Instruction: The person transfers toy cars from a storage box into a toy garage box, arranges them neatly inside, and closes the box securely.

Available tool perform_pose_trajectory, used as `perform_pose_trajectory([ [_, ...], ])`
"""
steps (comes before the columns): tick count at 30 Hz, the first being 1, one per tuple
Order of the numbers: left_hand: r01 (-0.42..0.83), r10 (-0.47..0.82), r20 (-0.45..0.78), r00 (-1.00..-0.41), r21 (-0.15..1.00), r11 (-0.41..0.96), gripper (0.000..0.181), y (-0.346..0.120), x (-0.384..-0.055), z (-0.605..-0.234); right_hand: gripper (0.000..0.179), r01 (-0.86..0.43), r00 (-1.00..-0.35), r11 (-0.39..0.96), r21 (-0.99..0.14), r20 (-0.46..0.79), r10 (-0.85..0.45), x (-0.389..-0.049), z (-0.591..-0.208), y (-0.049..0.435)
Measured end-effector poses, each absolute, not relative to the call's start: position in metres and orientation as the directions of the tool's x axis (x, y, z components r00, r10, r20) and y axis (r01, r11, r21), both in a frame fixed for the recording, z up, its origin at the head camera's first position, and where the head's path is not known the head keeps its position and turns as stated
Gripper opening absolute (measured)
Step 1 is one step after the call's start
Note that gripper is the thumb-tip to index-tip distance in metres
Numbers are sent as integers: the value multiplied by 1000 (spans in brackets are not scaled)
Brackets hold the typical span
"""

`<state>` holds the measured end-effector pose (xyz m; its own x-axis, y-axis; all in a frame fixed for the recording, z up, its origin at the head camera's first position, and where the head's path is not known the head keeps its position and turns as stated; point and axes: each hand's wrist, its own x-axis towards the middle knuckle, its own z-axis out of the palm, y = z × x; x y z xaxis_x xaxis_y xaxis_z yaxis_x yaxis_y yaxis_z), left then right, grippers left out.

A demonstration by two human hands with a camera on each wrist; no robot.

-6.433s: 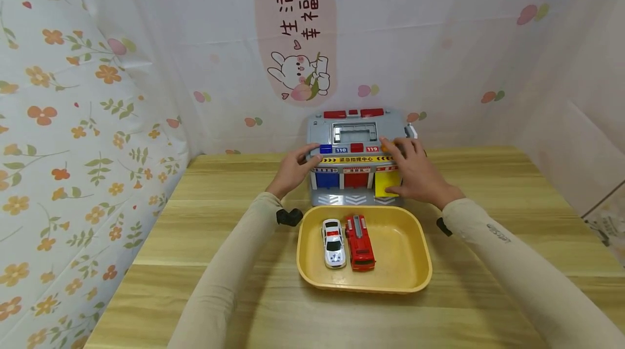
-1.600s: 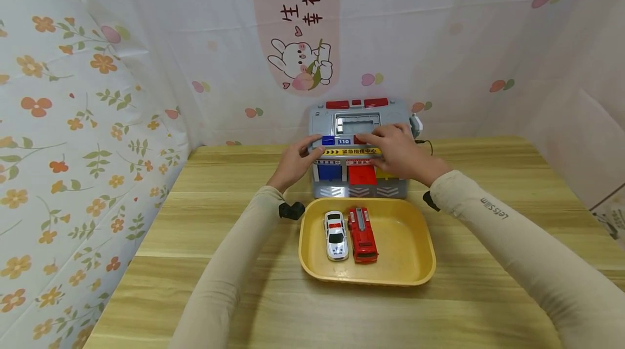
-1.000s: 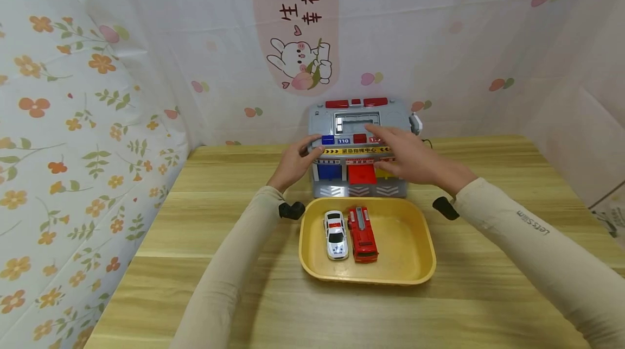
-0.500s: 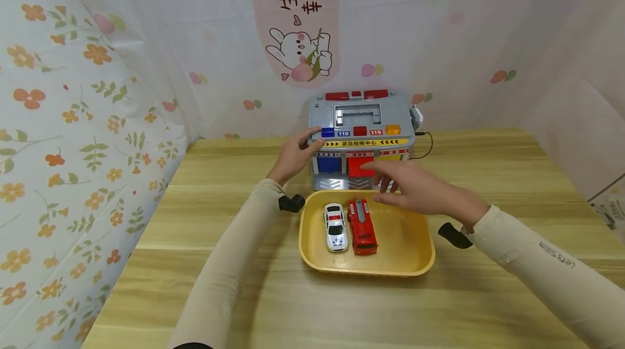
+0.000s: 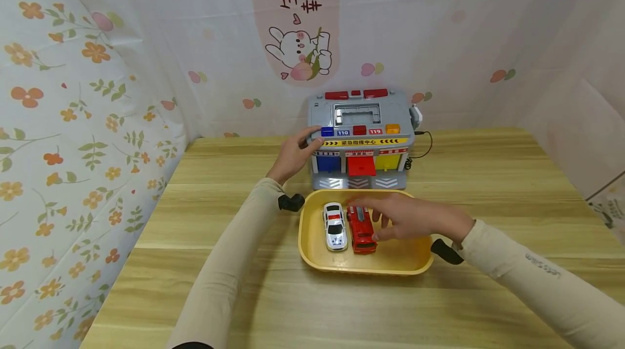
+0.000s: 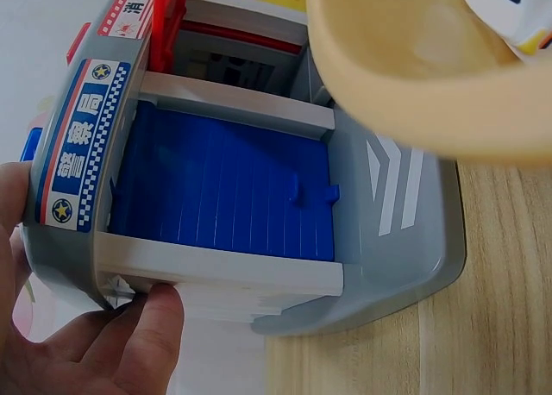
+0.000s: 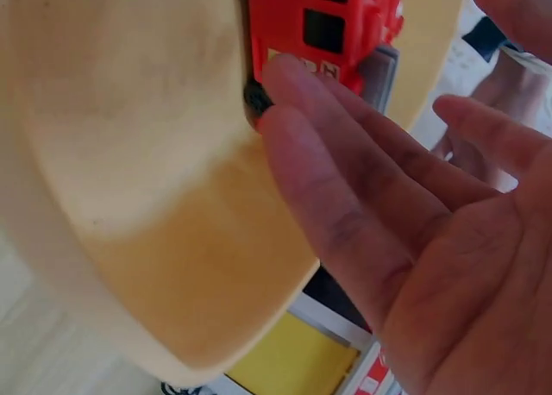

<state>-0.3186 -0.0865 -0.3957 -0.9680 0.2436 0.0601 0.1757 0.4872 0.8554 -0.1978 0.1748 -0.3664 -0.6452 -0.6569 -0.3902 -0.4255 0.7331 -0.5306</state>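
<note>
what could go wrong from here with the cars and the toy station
The right hand is over the red truck, with the white toy car close beside it, so the fingers might nudge that car. The red door juts out from the toy station, so a truck moved that way might bump it. The left hand touches the toy station at one end only; a push could perhaps twist it.

A plain, close-fitting beige fabric sleeve is worn on the left; a small, rounded black plastic device is strapped at its wrist end, towards 4 o'clock; a matching beige fabric sleeve is worn on the right, marked with small, blurred grey lettering towards 4 o'clock; its wrist end is flanked at 8 o'clock by a second black plastic device.
</note>
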Motion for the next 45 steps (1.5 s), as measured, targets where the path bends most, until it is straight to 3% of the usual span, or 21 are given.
perform_pose_trajectory([
  [8,165,235,53,-971,858,486,47,-87,-318,-396,71,-448,-616,778,-440,-479,-626,-197,-373,166],
  [23,161,232,53,-971,863,479,47,-86,-320,-396,75,-431,-604,799,-419,-523,-601,-203,-379,160],
  [45,184,240,72,-968,856,484,46,-87,-318,-396,65,-562,-624,741,-366,-400,-671,-199,-371,160],
])
